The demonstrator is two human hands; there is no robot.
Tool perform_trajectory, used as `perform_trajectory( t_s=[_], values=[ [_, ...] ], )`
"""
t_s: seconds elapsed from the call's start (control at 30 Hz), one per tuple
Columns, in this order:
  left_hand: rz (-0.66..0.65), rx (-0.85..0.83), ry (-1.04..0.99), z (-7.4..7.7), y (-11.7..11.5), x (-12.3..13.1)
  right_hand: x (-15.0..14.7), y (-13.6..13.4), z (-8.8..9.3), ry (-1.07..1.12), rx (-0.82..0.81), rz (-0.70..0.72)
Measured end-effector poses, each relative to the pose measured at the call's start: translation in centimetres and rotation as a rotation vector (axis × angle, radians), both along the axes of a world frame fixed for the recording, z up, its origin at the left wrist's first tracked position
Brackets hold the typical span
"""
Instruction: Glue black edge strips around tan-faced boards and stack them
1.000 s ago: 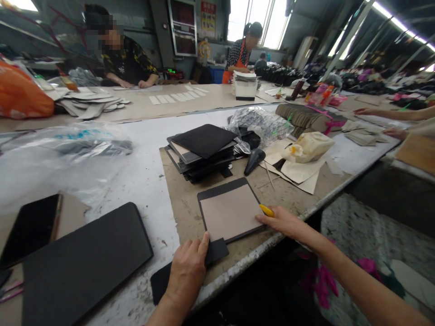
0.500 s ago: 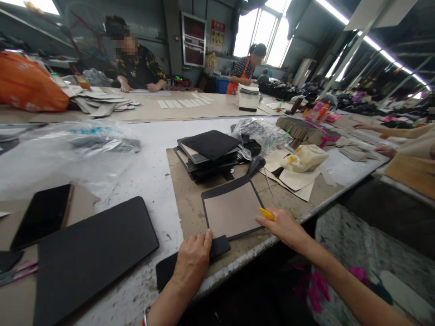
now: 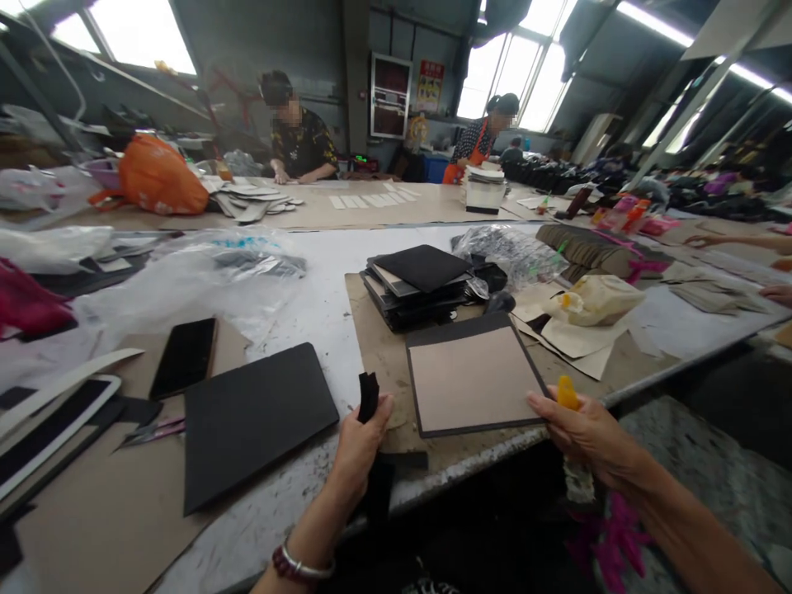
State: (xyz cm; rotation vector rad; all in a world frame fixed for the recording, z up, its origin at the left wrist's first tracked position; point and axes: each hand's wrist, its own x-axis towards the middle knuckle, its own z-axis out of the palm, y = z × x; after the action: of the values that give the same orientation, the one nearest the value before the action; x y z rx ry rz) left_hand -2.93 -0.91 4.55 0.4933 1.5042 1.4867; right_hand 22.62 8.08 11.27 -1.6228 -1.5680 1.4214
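My left hand [image 3: 359, 441] is closed around a black strip [image 3: 370, 396], whose end sticks up above the fingers; dark material also hangs below the hand. My right hand [image 3: 585, 429] grips a yellow-handled tool [image 3: 567, 393] with a crusted whitish lower end. Its thumb and fingers also pinch the right edge of a black panel faced with a beige sheet [image 3: 470, 384]. A black border shows around that sheet, widest at the top. Left of my left hand lies a larger plain black panel [image 3: 256, 425].
Behind the faced panel stands a stack of black panels [image 3: 426, 268]. A phone [image 3: 184, 357], scissors [image 3: 154, 431] and clear plastic [image 3: 204, 280] lie left. Cream pieces with a yellowed container [image 3: 597, 301] are at right. Two people work across the table [image 3: 322, 247]; another person's hands show far right.
My left hand has lifted off the table, raising the black strip. My right hand has turned the tool upright and now pinches the faced panel's edge. The view has swung left.
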Motion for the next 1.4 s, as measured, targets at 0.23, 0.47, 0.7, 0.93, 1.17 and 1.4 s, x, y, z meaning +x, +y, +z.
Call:
perform_trajectory(
  t_s=[0.23, 0.47, 0.7, 0.93, 1.17, 1.4],
  values=[
    [-0.198, 0.071, -0.321, 1.1, -2.3, 1.5, -1.2, -1.5, 0.3, 0.149, -0.079, 0.096],
    [-0.041, -0.019, -0.200, 2.4, -4.0, 0.9, -2.7, -2.6, -0.1, -0.063, 0.165, 0.197],
    [0.109, 0.002, -0.003, 1.6, -4.7, 0.1, -4.1, -2.6, 0.8, -0.152, 0.315, 0.313],
    [0.174, 0.062, 0.137, 1.8, -5.2, -0.2, -5.5, -2.5, 0.8, -0.255, 0.421, 0.346],
    [0.163, 0.000, -0.119, 2.2, -6.1, -1.2, -6.3, -1.8, 0.5, 0.038, 0.194, 0.349],
    [0.121, 0.125, -0.290, 3.7, -6.0, -0.8, -6.3, -0.8, -0.3, 0.313, -0.148, 0.298]
  ],
)
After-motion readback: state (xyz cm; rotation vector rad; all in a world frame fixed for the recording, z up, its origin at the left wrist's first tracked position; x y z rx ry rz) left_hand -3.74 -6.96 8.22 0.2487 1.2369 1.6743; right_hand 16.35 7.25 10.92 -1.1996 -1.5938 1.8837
